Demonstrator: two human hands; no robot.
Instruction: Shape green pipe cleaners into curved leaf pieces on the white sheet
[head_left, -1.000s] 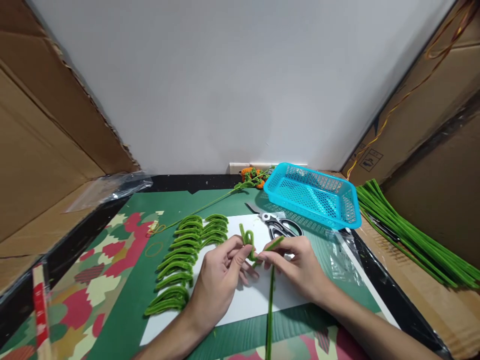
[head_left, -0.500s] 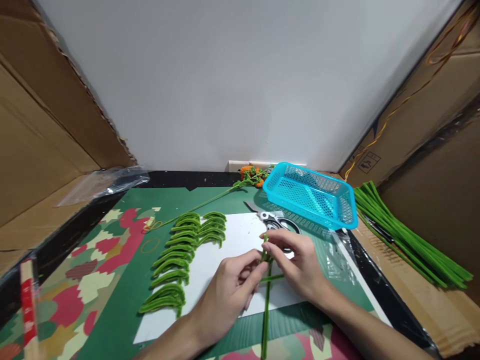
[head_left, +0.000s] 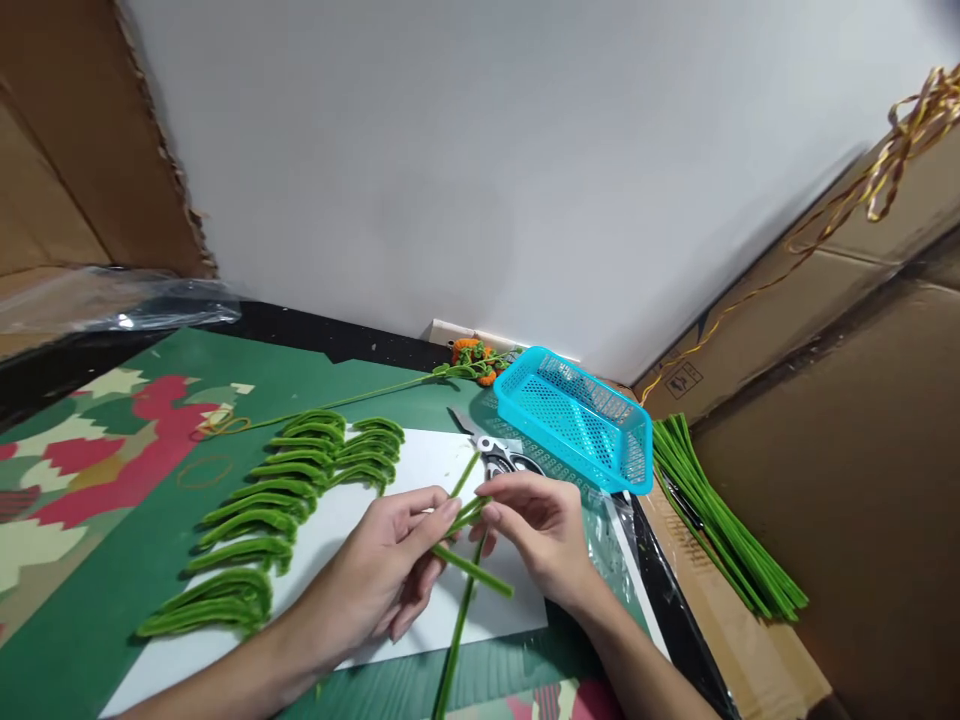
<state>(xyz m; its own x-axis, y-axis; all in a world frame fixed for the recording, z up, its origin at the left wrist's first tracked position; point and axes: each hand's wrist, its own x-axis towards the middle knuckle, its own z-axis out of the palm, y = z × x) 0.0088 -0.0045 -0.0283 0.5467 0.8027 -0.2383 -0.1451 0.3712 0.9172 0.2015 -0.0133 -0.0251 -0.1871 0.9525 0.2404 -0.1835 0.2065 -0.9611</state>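
Observation:
Several crossed green pipe cleaners (head_left: 477, 572) are pinched between the thumb and fingers of my left hand (head_left: 405, 550). One long stem of them runs down toward the table's near edge, and short ends stick out up and to the right. My right hand (head_left: 536, 530) grips a bent end of a pipe cleaner with thumb and forefinger, close beside my left. Under both hands lies a white sheet (head_left: 420, 460). Curved green pipe-cleaner pieces (head_left: 259, 495) lie in rows on its left side. Scissors (head_left: 491, 450) rest just beyond my right hand, blades apart, handles partly hidden.
A blue perforated basket (head_left: 574, 420) stands at the back right. Beside it lies an orange pipe-cleaner flower (head_left: 472, 352) on a long stem. A bundle of green pipe cleaners (head_left: 727, 530) rests on cardboard at right. Cardboard walls (head_left: 840, 420) flank the table, and a rubber band (head_left: 204, 471) lies at left.
My view has turned to the right. The short pipe-cleaner pieces have tilted, and my right fingers have moved from the upright tip to a bent end.

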